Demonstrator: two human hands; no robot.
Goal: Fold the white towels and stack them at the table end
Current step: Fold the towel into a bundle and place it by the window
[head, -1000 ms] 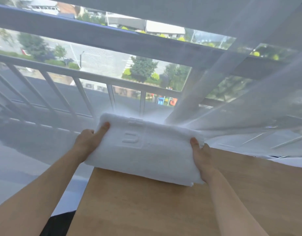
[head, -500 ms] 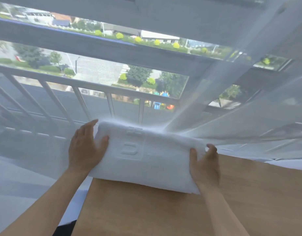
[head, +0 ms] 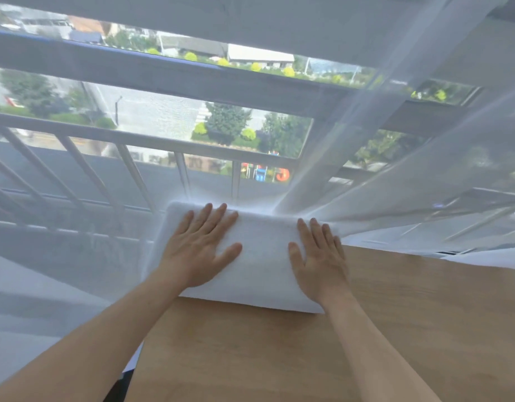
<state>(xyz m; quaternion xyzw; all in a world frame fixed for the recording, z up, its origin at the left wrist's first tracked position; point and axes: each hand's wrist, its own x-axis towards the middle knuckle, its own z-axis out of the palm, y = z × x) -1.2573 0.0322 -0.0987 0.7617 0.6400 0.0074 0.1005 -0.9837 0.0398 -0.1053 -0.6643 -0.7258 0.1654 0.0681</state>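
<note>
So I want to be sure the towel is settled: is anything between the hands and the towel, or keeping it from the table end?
Nothing visible. The left hand and right hand lie flat on the folded towel, which sits at the table end, against the sheer curtain.

A: Count, towels?
B: One folded towel (head: 265,265) visible as a single white block; layers beneath, cannot tell.
A: Hands?
B: Two. Left hand (head: 197,250) and right hand (head: 320,262), both flat on it.
A: Tables?
B: One table (head: 279,352), wood top.
A: Curtains?
B: One sheer curtain (head: 424,169).
A: Windows?
B: One window (head: 163,117), with one railing (head: 134,137) outside.
</note>
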